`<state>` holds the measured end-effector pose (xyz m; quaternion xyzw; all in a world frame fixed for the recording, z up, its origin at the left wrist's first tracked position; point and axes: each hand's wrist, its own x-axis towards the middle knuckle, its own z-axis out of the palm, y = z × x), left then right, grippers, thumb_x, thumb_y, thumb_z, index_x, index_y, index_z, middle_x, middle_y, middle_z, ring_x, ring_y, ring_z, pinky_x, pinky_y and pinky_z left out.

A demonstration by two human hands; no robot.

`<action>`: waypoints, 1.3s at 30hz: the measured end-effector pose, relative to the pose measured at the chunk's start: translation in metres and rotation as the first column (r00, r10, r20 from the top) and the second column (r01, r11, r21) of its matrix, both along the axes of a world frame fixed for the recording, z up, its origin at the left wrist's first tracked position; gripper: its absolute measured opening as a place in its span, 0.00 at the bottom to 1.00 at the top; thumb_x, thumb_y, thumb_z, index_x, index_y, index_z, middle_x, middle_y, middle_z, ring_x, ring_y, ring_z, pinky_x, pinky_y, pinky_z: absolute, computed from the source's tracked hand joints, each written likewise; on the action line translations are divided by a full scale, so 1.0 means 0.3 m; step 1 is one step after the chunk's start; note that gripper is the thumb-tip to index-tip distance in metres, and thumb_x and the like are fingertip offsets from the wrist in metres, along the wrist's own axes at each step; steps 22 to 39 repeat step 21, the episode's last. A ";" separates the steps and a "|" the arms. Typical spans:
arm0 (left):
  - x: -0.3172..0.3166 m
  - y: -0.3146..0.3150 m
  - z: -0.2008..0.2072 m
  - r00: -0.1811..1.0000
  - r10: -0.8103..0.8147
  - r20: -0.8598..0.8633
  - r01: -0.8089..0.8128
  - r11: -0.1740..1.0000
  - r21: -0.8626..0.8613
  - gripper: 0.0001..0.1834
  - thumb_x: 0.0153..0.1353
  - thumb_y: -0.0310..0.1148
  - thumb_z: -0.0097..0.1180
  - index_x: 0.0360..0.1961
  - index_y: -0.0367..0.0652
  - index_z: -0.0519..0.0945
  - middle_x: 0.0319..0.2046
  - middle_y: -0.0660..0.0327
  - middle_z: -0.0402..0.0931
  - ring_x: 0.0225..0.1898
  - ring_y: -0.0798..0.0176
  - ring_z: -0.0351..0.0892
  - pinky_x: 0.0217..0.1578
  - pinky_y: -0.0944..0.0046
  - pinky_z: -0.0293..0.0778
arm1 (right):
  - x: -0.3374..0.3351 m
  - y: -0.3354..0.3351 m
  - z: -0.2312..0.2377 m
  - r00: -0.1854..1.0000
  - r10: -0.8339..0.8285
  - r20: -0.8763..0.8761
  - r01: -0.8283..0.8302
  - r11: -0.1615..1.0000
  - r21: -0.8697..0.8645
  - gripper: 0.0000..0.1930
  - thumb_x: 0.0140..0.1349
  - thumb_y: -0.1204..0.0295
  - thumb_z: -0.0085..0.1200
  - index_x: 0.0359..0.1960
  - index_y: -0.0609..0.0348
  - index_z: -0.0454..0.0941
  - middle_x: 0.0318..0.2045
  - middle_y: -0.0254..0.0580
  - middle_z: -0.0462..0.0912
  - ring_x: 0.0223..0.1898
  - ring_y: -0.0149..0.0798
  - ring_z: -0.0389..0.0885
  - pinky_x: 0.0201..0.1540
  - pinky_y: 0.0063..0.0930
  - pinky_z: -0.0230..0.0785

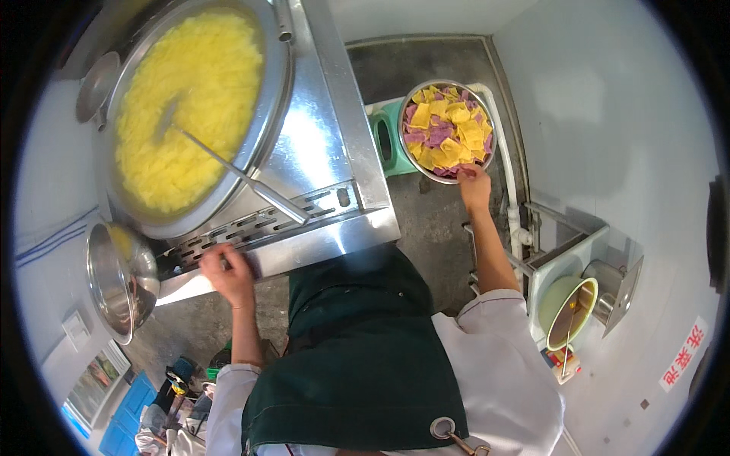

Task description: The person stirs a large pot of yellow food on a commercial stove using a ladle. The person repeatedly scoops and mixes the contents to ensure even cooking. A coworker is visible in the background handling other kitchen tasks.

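Note:
On the right, a round steel bowl [403,147] holds many flat yellow and purple dough pieces [449,131]. My right hand [474,187] is closed at the bowl's near rim, its fingertips beside the purple pieces; whether it also pinches a piece is hidden. My left hand [228,275] hovers at the front edge of the steel stove [319,245]. Its fingers are half curled and apart, with nothing visible in them. In the large wok [268,148] at the far left, yellow pieces [198,91] lie in liquid. A long-handled ladle [228,165] rests across the wok's rim, its head in the liquid.
The bowl stands over a green stool [394,137] beside a white pipe [508,167]. An empty-looking steel basin [114,285] is left of my left hand. To the right, a pale green basin [549,311] stands by a metal frame [566,247]. A strainer [97,85] hangs far left.

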<state>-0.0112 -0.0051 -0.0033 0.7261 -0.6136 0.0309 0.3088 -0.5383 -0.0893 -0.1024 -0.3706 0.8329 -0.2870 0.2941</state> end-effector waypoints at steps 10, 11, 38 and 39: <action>-0.110 -0.034 0.046 0.992 -0.091 0.088 0.070 0.974 0.218 0.04 0.64 0.25 0.54 0.32 0.42 0.81 0.33 0.57 0.81 0.39 0.49 0.76 0.47 0.53 0.70 | -0.128 -0.042 -0.378 0.952 -0.106 -0.286 0.165 0.967 0.192 0.13 0.60 0.63 0.67 0.43 0.55 0.88 0.41 0.46 0.88 0.42 0.49 0.88 0.48 0.42 0.79; -0.111 -0.033 0.047 0.992 -0.084 0.092 0.060 0.971 0.232 0.05 0.64 0.25 0.54 0.32 0.42 0.81 0.32 0.57 0.81 0.39 0.49 0.76 0.47 0.53 0.70 | -0.112 -0.059 -0.378 0.931 -0.040 -0.363 0.107 0.980 0.167 0.13 0.59 0.63 0.67 0.43 0.54 0.88 0.40 0.45 0.88 0.41 0.49 0.88 0.48 0.42 0.79; -0.114 -0.027 0.049 0.997 -0.033 0.064 0.014 0.963 0.268 0.06 0.64 0.26 0.54 0.31 0.44 0.82 0.31 0.57 0.81 0.38 0.50 0.77 0.47 0.52 0.70 | -0.117 -0.121 -0.415 0.712 0.461 -0.530 -0.259 0.874 0.412 0.20 0.57 0.67 0.68 0.52 0.51 0.81 0.49 0.44 0.78 0.55 0.51 0.80 0.50 0.46 0.79; -0.114 -0.027 0.049 0.997 -0.033 0.064 0.014 0.963 0.268 0.06 0.64 0.26 0.54 0.31 0.44 0.82 0.31 0.57 0.81 0.38 0.50 0.77 0.47 0.52 0.70 | -0.117 -0.121 -0.415 0.712 0.461 -0.530 -0.259 0.874 0.412 0.20 0.57 0.67 0.68 0.52 0.51 0.81 0.49 0.44 0.78 0.55 0.51 0.80 0.50 0.46 0.79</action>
